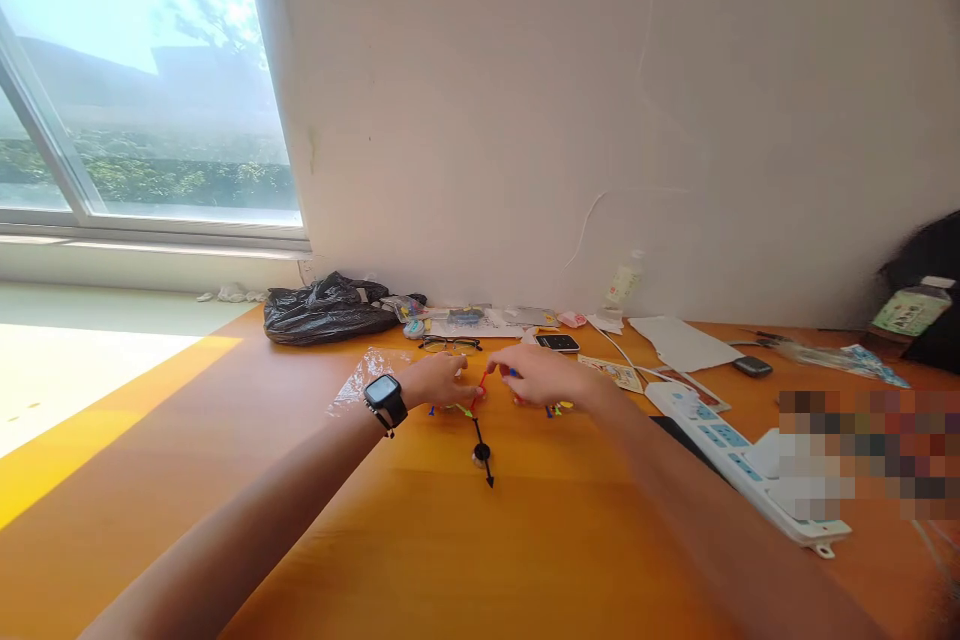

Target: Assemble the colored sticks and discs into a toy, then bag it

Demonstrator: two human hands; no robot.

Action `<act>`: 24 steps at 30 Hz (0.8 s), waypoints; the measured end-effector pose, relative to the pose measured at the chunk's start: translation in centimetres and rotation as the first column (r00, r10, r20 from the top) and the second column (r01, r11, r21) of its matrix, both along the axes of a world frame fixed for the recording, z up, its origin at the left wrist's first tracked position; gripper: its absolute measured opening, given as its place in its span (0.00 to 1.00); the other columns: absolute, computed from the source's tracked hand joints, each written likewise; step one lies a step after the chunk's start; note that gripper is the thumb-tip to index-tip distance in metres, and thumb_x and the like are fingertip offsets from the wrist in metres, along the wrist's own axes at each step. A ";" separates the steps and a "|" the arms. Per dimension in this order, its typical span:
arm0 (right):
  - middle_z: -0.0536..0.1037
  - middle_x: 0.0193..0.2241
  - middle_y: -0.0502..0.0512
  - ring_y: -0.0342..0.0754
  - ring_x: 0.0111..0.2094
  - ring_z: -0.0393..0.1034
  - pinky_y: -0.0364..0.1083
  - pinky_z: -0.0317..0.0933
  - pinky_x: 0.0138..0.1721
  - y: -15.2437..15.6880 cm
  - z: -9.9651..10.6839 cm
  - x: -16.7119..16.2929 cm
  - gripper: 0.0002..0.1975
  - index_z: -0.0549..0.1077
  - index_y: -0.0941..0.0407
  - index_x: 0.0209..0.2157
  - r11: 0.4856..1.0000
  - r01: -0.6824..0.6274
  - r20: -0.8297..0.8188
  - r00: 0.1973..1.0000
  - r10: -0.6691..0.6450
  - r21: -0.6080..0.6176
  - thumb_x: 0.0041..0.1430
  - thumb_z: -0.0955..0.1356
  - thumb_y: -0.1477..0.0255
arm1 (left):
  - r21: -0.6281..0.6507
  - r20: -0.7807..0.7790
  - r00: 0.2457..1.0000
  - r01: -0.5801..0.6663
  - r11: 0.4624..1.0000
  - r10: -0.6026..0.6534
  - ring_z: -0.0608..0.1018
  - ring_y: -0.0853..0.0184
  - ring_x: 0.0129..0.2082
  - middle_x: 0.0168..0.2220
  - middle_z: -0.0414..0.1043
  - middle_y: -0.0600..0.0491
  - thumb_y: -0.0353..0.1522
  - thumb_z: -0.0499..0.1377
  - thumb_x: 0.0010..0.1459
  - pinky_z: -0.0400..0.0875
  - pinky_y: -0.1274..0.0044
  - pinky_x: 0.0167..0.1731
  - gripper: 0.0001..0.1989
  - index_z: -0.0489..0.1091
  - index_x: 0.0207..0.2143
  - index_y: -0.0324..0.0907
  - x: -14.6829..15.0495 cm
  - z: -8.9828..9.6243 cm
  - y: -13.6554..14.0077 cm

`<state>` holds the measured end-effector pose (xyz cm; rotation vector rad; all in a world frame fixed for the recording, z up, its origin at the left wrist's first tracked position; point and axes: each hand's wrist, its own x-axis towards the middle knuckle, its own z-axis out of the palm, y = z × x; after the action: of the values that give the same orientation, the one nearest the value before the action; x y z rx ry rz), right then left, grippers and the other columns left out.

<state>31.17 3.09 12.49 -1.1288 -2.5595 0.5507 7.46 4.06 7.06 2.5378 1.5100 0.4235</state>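
Note:
A thin red plastic piece (484,382) stands between my two hands. My right hand (544,375) reaches in from the right, with its index fingertip on the upper end of this piece. Close by its thumb is a small blue part (514,373). My left hand (435,380) is curled, and its thumb lies against the lower part of the red piece; what its fingers hold is hidden. Just below is a small green piece (465,410). A black arrow-shaped piece with a round middle (482,453) points toward me. Small coloured pieces (555,409) lie under my right hand.
A black plastic bag (330,310), glasses (450,344) and a phone-like device (558,343) lie toward the wall. Clear plastic wrap (367,380) is beside my left wrist. A white power strip (739,455) with cables runs along the right.

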 end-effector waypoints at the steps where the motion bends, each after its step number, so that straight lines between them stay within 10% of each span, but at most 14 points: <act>1: 0.81 0.31 0.54 0.47 0.25 0.71 0.45 0.62 0.28 1.5 0.2 -0.3 0.13 0.81 0.51 0.40 0.996 0.015 0.024 1.000 -0.013 -0.090 0.53 0.71 0.79 | -0.036 -0.024 1.000 0.004 0.999 -0.004 0.81 0.61 0.33 0.34 0.80 0.49 0.51 0.66 0.55 0.71 0.76 0.33 0.21 0.77 0.40 0.44 0.4 0.2 0.6; 12: 0.84 0.38 0.54 0.48 0.35 0.78 0.41 0.67 0.30 5.3 0.4 0.4 0.11 0.82 0.54 0.38 0.973 -0.059 0.097 0.992 0.082 -0.224 0.50 0.74 0.75 | -0.189 -0.067 0.986 0.139 0.972 -0.155 0.81 0.63 0.36 0.40 0.81 0.52 0.32 0.66 0.53 0.70 0.78 0.34 0.11 0.79 0.40 0.45 1.6 1.2 2.4; 24: 0.81 0.51 0.56 0.51 0.40 0.78 0.43 0.68 0.37 6.2 -2.7 -1.5 0.26 0.78 0.51 0.51 0.983 -0.036 0.226 0.971 0.077 -0.178 0.51 0.78 0.59 | -0.324 0.093 0.964 0.267 0.907 -0.251 0.81 0.62 0.45 0.59 0.74 0.50 0.37 0.71 0.50 0.72 0.77 0.41 0.31 0.72 0.58 0.49 -2.0 4.2 1.8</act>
<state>29.62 9.26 9.78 -1.2470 -2.7964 0.7040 5.44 5.85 11.24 2.3879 1.0940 0.1711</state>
